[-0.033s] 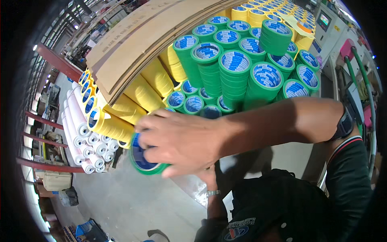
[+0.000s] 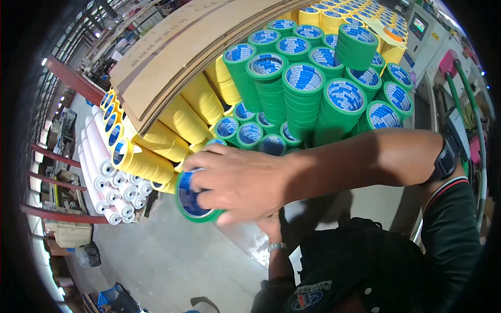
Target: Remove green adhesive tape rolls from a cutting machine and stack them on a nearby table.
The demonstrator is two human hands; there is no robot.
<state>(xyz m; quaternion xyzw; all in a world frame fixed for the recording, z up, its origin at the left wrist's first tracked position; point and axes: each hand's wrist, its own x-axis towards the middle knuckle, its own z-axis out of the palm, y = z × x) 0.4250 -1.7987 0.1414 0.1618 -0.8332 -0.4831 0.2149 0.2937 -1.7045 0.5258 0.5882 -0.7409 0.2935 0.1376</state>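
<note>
The right hand [image 2: 245, 175] reaches across from the right, its fingers bent over the open end of a green roll [image 2: 188, 201] with a blue core, the thumb by the near rim; whether they pinch it I cannot tell. The left hand [image 2: 270, 224] is below and mostly hidden behind the right one, so its grip cannot be told. A dark watch [image 2: 446, 159] sits on the right wrist, a pale bracelet [image 2: 277, 246] on the left. The green roll is over the floor [image 2: 156, 255], just in front of slanting yellow stacks [image 2: 183, 120]. Beyond the right forearm stand tall green stacks [image 2: 303, 99], one roll column [image 2: 357, 49] raised above its neighbours, with lower green rolls [image 2: 249, 134] between them and the yellow ones. Cardboard [image 2: 172, 57] lies over the yellow stacks. Farther back are more yellow rolls [image 2: 360, 13], an orange ring [image 2: 393, 34] near them, and a grey machine [image 2: 430, 34] at the right. White rolls [image 2: 112, 180] lie piled at the left, near red bars [image 2: 62, 215].
</note>
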